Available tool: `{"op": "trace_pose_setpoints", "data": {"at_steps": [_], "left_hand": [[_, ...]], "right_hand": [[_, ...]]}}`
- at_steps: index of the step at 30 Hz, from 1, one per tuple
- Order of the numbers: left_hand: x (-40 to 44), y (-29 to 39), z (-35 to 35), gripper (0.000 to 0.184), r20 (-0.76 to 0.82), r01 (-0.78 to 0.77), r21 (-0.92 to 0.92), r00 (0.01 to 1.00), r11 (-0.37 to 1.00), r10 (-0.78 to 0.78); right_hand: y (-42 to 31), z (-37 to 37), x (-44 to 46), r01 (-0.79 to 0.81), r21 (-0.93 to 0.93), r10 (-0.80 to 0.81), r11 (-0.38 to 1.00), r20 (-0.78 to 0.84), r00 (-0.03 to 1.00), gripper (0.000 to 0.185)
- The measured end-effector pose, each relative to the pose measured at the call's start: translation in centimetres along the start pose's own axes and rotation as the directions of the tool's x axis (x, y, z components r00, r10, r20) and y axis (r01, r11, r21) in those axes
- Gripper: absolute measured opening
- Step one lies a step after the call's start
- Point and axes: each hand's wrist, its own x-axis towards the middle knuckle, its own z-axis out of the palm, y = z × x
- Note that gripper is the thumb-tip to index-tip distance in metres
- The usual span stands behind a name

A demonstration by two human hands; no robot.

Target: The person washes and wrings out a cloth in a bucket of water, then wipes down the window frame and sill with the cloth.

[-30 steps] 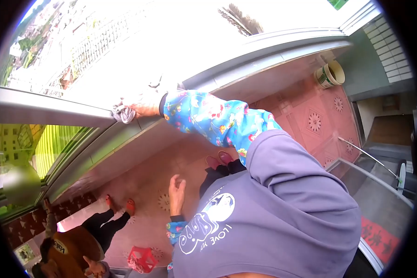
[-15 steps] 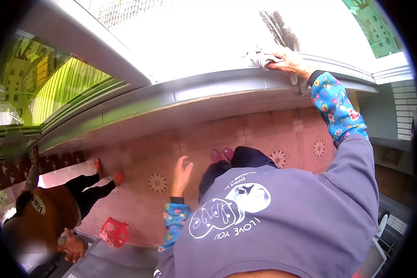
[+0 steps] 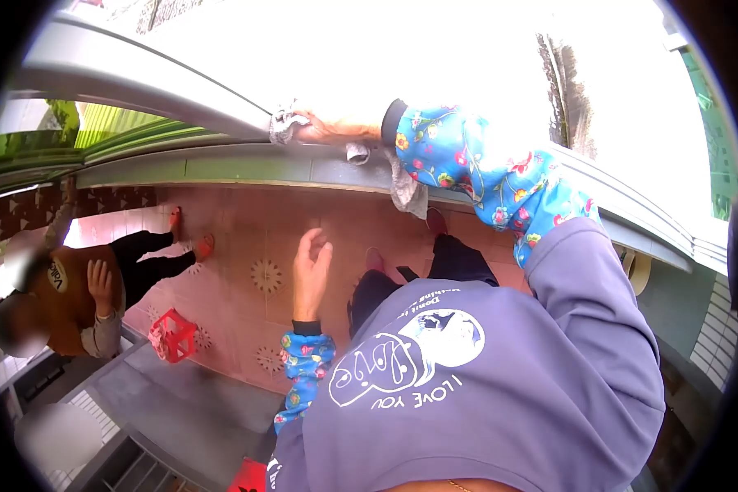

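Window ledge [image 3: 246,170] | rag [image 3: 284,125], in right hand [image 3: 324,128]: outer side | left hand [image 3: 309,275]: inner side, apart | tiled floor [image 3: 238,234]: below | stool [image 3: 187,338], on floor: inner side, left | co-worker [image 3: 67,305]: near left end | bucket [image 3: 640,272]: below right end

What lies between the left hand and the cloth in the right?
In the head view, the grey sill and some pink floor show between the left hand and the cloth.
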Motion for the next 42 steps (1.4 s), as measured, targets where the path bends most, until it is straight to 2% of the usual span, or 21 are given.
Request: {"op": "trace_pose_setpoints", "data": {"at_steps": [1,6,10,11,13,14,17,20,22,24,26,27,28,30,31,33,34,36,38,41,42], "left_hand": [[0.5,0.7,1.4,0.033,-0.038,-0.015,-0.046,0.999,0.999,0.014],[2.1,4.4,5.0,0.032,-0.276,-0.217,-0.062,0.942,0.974,0.192],[3.0,7.6,6.8,0.028,-0.391,-0.217,-0.115,0.907,0.969,0.157],[3.2,8.8,7.5,0.027,-0.400,-0.217,-0.148,0.905,0.965,0.142],[3.8,9.9,8.7,0.026,-0.425,-0.242,-0.148,0.891,0.959,0.159],[3.9,10.5,9.1,0.026,-0.433,-0.261,-0.137,0.884,0.956,0.179],[4.0,12.3,10.9,0.023,-0.458,-0.355,-0.058,0.840,0.933,0.291],[2.5,15.0,12.6,0.021,-0.314,-0.353,-0.119,0.900,0.928,0.302],[1.4,16.3,14.2,0.020,-0.162,-0.346,-0.189,0.934,0.919,0.318],[0.9,17.2,15.8,0.027,0.132,-0.162,-0.378,0.965,0.911,0.226],[1.1,17.9,17.8,0.046,0.363,0.073,-0.620,0.909,0.781,0.203],[1.6,17.6,18.9,0.066,0.433,0.134,-0.689,0.864,0.713,0.256],[1.5,17.9,20.2,0.076,0.396,0.099,-0.775,0.846,0.624,0.357],[1.5,18.3,20.4,0.080,0.448,0.116,-0.753,0.811,0.647,0.376],[2.1,18.2,21.2,0.076,0.431,0.150,-0.822,0.795,0.549,0.428],[2.2,19.0,21.7,0.057,0.337,0.186,-0.889,0.885,0.418,0.323],[2.4,19.0,21.6,0.051,0.294,0.178,-0.914,0.909,0.364,0.295],[2.2,18.5,20.6,0.048,0.246,0.132,-0.911,0.934,0.391,0.258],[1.6,18.0,19.7,0.049,0.218,0.094,-0.888,0.948,0.449,0.232],[0.4,17.8,19.6,0.055,0.493,0.250,-0.731,0.836,0.635,0.239],[-0.2,18.8,19.9,0.054,0.568,0.256,-0.637,0.793,0.727,0.218]], "right_hand": [[0.9,0.9,0.1,0.012,0.005,-0.012,1.000,-0.033,0.999,0.026],[-0.6,-6.4,-7.1,-0.075,-0.069,0.089,0.995,0.225,0.970,0.022],[-2.1,-13.0,-16.5,-0.255,-0.122,0.282,0.959,0.374,0.883,0.022],[-1.8,-13.8,-19.6,-0.319,-0.088,0.331,0.944,0.277,0.902,0.025],[-3.4,-17.6,-23.8,-0.456,-0.092,0.459,0.885,0.338,0.822,0.032],[-4.0,-19.0,-26.2,-0.454,-0.233,0.507,0.860,0.294,0.810,0.033],[-3.7,-21.9,-30.8,-0.429,-0.285,0.500,0.857,0.263,0.825,0.036],[-3.7,-25.0,-31.7,-0.527,-0.203,0.565,0.825,0.328,0.757,0.039],[-3.7,-25.8,-31.2,-0.538,0.060,0.509,0.841,0.252,0.823,0.037],[-3.1,-26.0,-30.9,-0.526,0.377,0.467,0.762,0.242,0.850,0.037],[-3.9,-25.5,-29.5,-0.538,0.662,0.476,0.521,0.298,0.827,0.040],[-4.2,-25.0,-28.4,-0.497,0.659,0.439,0.564,0.270,0.857,0.040],[-4.3,-24.6,-27.3,-0.452,0.655,0.396,0.606,0.244,0.885,0.040],[-3.9,-24.0,-25.4,-0.444,0.543,0.291,0.713,0.347,0.892,0.040],[-4.2,-23.7,-24.4,-0.382,0.507,0.267,0.773,0.286,0.920,0.039],[-4.4,-24.2,-23.3,-0.237,0.328,0.212,0.914,0.108,0.971,0.038],[-4.9,-25.6,-22.9,-0.350,0.207,0.336,0.914,0.102,0.936,0.038],[-3.7,-27.0,-23.5,-0.384,0.250,0.388,0.889,0.038,0.921,0.038],[-1.9,-27.9,-24.1,-0.412,0.484,0.447,0.772,0.048,0.893,0.035],[-1.3,-28.0,-24.3,-0.350,0.787,0.649,0.507,-0.082,0.756,0.030],[0.0,-28.1,-24.9,-0.261,0.816,0.641,0.516,-0.166,0.749,0.028]]}}
